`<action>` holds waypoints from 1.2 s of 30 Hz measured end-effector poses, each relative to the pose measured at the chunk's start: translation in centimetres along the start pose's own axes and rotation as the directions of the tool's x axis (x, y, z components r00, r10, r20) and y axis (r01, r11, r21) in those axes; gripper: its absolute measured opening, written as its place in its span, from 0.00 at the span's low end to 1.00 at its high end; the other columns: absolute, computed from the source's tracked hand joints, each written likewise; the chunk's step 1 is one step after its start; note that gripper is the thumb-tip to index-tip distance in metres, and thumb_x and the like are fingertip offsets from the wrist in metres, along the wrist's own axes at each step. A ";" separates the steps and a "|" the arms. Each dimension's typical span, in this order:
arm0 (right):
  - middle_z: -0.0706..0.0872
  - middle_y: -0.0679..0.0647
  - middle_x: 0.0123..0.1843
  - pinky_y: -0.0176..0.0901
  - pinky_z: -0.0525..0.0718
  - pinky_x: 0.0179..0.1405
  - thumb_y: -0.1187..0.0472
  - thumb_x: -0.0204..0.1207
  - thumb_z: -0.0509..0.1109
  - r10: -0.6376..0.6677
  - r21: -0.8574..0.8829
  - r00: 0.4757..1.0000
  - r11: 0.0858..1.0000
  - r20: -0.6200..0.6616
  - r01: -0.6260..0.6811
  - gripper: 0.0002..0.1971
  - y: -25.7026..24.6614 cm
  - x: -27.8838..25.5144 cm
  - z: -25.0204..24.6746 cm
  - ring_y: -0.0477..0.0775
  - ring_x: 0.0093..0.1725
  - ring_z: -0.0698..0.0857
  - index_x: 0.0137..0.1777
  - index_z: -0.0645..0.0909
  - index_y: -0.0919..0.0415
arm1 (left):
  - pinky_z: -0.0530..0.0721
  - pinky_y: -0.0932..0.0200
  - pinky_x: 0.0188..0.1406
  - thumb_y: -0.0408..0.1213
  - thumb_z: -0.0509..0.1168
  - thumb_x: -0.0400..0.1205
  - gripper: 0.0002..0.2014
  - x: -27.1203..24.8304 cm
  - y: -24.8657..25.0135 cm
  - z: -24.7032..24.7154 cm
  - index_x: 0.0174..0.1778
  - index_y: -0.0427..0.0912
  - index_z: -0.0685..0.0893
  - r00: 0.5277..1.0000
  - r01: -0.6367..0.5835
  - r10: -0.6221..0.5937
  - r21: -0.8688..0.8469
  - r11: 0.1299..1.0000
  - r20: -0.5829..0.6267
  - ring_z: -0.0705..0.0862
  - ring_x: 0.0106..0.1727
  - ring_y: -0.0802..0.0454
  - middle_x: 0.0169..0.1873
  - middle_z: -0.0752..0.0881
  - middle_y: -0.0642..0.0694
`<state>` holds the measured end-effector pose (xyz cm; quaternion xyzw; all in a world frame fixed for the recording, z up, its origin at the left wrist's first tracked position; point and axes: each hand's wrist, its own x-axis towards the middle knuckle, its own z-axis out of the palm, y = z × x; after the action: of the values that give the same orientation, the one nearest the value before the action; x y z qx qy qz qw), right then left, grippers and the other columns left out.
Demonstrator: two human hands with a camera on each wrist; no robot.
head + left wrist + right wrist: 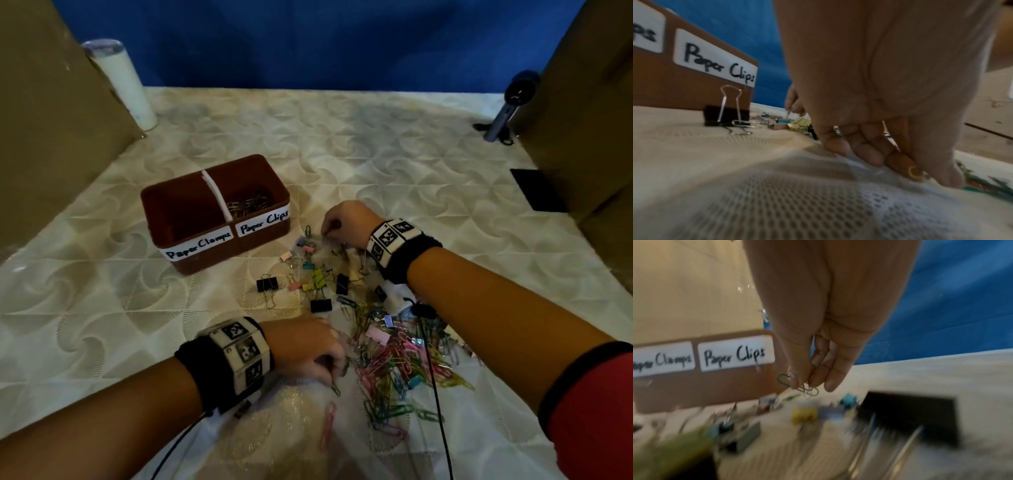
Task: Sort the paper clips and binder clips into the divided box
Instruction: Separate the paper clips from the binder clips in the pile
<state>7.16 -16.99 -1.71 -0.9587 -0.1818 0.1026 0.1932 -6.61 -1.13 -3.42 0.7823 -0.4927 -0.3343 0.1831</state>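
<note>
A brown divided box (212,261) stands left of centre, labelled "Paper Clamps" on the left and "Paper Clips" on the right. Its right compartment holds paper clips (248,205). Binder clips (317,275) in black, yellow, pink and blue lie scattered in front of it. A heap of coloured paper clips (400,363) lies nearer me. My right hand (329,231) hovers just right of the box (705,386) and pinches a few silver and green paper clips (807,390). My left hand (920,175) is down on the cloth at the heap's left edge, pinching a yellow paper clip (913,173).
Cardboard walls (51,120) close in both sides, and a blue backdrop stands behind. A white tumbler (120,82) is at the back left, a small device on a stand (507,109) at the back right, a flat black object (534,190) beside it. Black cables (435,377) cross the heap.
</note>
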 end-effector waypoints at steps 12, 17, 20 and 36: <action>0.86 0.52 0.39 0.26 0.82 0.42 0.68 0.67 0.79 0.003 0.347 0.989 0.937 -0.151 0.050 0.05 -1.0 -10.8 -3.4 0.43 0.36 0.84 0.42 0.87 0.67 | 0.79 0.73 0.42 0.40 0.74 0.73 0.09 -0.9 1.4 0.3 0.47 0.43 0.87 0.865 0.261 -0.335 -0.234 0.937 -0.375 0.84 0.41 0.61 0.41 0.87 0.53; 0.85 0.47 0.39 0.24 0.78 0.35 0.61 0.68 0.78 0.014 0.226 0.997 0.974 0.079 -0.032 0.07 -1.3 -15.7 -2.4 0.35 0.33 0.81 0.44 0.86 0.60 | 0.78 0.66 0.36 0.34 0.74 0.72 0.12 0.6 3.1 2.2 0.50 0.42 0.83 0.816 0.379 -0.458 -0.271 0.885 -0.352 0.84 0.45 0.51 0.41 0.84 0.49; 0.88 0.51 0.42 0.33 0.81 0.39 0.58 0.68 0.78 0.007 0.104 0.977 0.994 0.213 -0.030 0.07 -1.2 -18.3 -1.2 0.44 0.37 0.83 0.43 0.85 0.57 | 0.71 0.69 0.29 0.38 0.75 0.71 0.12 1.4 3.7 2.8 0.48 0.42 0.83 0.775 0.449 -0.509 -0.241 0.861 -0.375 0.79 0.40 0.53 0.38 0.80 0.51; 0.86 0.62 0.53 0.50 0.80 0.53 0.58 0.75 0.70 -0.077 -0.229 0.964 0.964 0.255 0.137 0.11 -1.6 -19.8 3.8 0.62 0.52 0.83 0.53 0.84 0.64 | 0.74 0.61 0.40 0.33 0.67 0.76 0.06 1.7 4.9 3.1 0.46 0.36 0.86 0.858 0.349 -0.322 -0.006 0.937 -0.399 0.85 0.47 0.42 0.45 0.88 0.38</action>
<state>-12.45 -22.01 -1.95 -0.9439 -0.2674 0.1857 0.0553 -11.54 -4.69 -3.16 0.9128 -0.3127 -0.1801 0.1913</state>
